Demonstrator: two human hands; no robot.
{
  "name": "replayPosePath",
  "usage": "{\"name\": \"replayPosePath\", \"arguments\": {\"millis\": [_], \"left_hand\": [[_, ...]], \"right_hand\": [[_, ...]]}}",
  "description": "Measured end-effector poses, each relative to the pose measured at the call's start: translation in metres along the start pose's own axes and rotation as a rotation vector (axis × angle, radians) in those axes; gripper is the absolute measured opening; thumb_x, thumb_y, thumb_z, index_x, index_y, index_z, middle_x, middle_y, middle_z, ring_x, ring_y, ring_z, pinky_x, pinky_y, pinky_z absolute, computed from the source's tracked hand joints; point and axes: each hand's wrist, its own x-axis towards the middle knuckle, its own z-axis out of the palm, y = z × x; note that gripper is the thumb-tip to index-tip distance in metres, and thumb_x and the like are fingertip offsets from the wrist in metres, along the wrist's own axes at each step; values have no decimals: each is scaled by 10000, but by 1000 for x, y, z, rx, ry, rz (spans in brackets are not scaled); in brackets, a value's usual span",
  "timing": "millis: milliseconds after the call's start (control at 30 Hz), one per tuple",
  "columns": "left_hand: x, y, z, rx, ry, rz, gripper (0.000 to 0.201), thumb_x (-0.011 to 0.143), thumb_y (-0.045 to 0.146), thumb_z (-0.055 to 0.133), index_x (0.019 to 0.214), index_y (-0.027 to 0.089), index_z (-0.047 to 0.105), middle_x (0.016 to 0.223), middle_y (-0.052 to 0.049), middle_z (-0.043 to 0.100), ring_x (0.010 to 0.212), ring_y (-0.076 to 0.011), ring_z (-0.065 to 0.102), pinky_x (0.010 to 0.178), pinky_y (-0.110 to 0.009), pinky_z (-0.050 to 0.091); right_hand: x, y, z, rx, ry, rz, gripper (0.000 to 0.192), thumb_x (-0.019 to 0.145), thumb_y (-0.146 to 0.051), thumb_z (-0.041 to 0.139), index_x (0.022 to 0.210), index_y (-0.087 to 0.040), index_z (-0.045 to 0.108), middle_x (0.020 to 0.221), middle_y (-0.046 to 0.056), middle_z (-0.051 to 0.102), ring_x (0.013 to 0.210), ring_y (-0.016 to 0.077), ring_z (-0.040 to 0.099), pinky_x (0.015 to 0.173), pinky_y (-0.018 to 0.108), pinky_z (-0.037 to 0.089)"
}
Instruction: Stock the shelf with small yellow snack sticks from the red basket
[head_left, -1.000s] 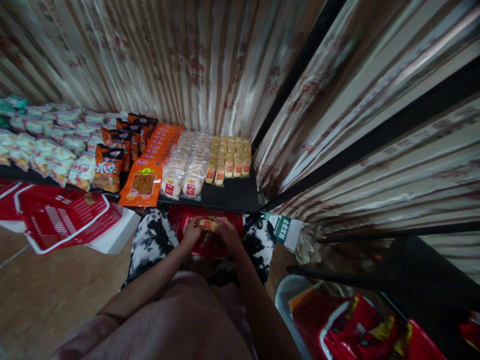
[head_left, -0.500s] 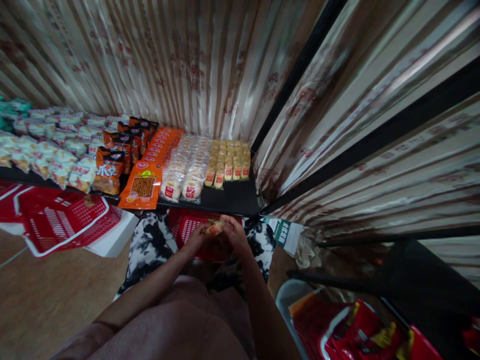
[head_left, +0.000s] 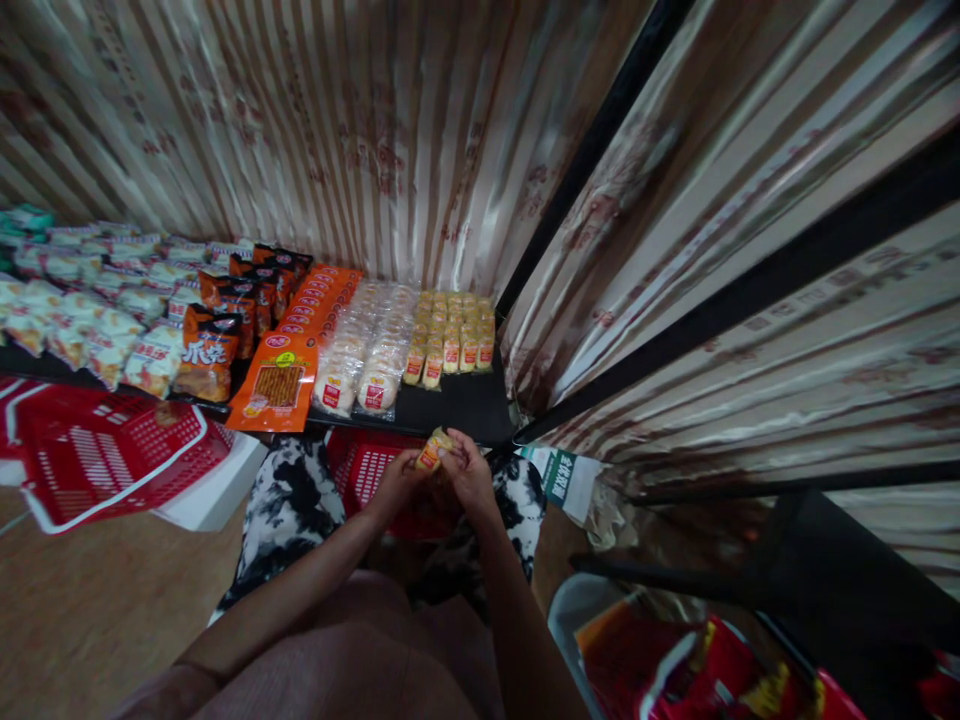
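Hands point(head_left: 439, 472) hold snack packet point(head_left: 432, 451) before shelf point(head_left: 465, 405).

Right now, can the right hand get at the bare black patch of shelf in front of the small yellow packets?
Probably yes. The right hand, sharing a small packet with the left hand, sits just below the black shelf edge, and nothing stands between it and that bare patch.

Bare forearms here, no sleeves reaching the wrists, no watch or rings showing on the left hand point(head_left: 395, 482) or the right hand point(head_left: 469, 475). A dusty-pink ribbed top point(head_left: 352, 650) fills the lower frame. Below it, trousers point(head_left: 289, 505) in a bold black-and-white blotched pattern cover both knees.
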Motion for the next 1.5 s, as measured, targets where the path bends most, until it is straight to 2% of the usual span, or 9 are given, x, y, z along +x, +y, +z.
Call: {"name": "replayPosePath", "arguments": {"millis": [100, 267, 433, 567, 700, 967, 1233, 1400, 1500], "left_hand": [[0, 12, 5, -51, 8, 0, 349, 557, 294, 716, 841, 128, 599, 803, -44, 684, 713, -157, 622, 663, -255, 472], [3, 23, 13, -25, 15, 12, 330, 606, 239, 663, 905, 124, 585, 793, -33, 675, 655, -124, 605, 600, -219, 457], [14, 19, 20, -14, 43, 30, 310, 628, 232, 654, 910, 128, 577, 749, -19, 660, 579, -98, 580, 537, -196, 443], [21, 17, 26, 21, 91, 60, 298, 626, 231, 675, 891, 132, 581, 716, -13, 650, 574, -95, 575, 553, -199, 453], [26, 15, 28, 79, 102, 114, 258, 645, 220, 660, 876, 137, 578, 724, -13, 642, 594, -99, 578, 580, -207, 466], [34, 13, 33, 383, 144, 319, 250, 727, 178, 573, 975, 174, 591, 863, -29, 608, 691, -107, 594, 649, -226, 502], [42, 33, 33, 682, 42, 494, 355, 743, 93, 450, 1062, 178, 581, 920, -52, 595, 768, -133, 594, 743, -273, 507], [49, 43, 32, 972, 72, 637, 409, 745, 59, 399, 1103, 150, 575, 1065, -97, 602, 1037, -201, 536, 937, -374, 439], [56, 48, 31, 1184, 143, 784, 446, 747, 61, 412, 1171, 116, 539, 1283, -115, 496, 1281, -252, 320, 1040, -433, 328]], "right_hand": [[0, 0, 2, -49, 59, -47, 480, 660, -307, 623, 1115, -174, 545, 998, 75, 656, 888, 173, 632, 815, 319, 512], [1, -3, 0, -147, 107, -64, 404, 697, -304, 570, 1073, -159, 552, 961, 77, 661, 833, 158, 636, 773, 293, 519], [0, -12, -3, -341, 152, -79, 430, 732, -329, 531, 1127, -160, 535, 975, 73, 661, 783, 153, 631, 732, 287, 515], [-3, -25, -2, -566, 201, -104, 392, 763, -342, 489, 1106, -174, 573, 897, 41, 680, 708, 146, 625, 699, 268, 494], [-2, -32, -2, -691, 210, -154, 359, 799, -337, 436, 1069, -169, 602, 926, 55, 674, 755, 155, 623, 727, 263, 474], [11, -40, 1, -782, 165, -156, 482, 788, -396, 486, 1171, -107, 533, 954, 102, 654, 770, 170, 617, 728, 258, 455], [27, -43, 1, -783, 208, -192, 504, 762, -423, 502, 1165, -121, 527, 944, 88, 651, 748, 169, 618, 694, 261, 453], [38, -39, 0, -774, 249, -215, 462, 769, -403, 485, 1137, -132, 546, 923, 78, 647, 759, 172, 614, 702, 269, 452], [45, -36, 0, -799, 275, -256, 485, 778, -392, 480, 1165, -104, 532, 948, 102, 634, 776, 180, 606, 724, 276, 446]]}}
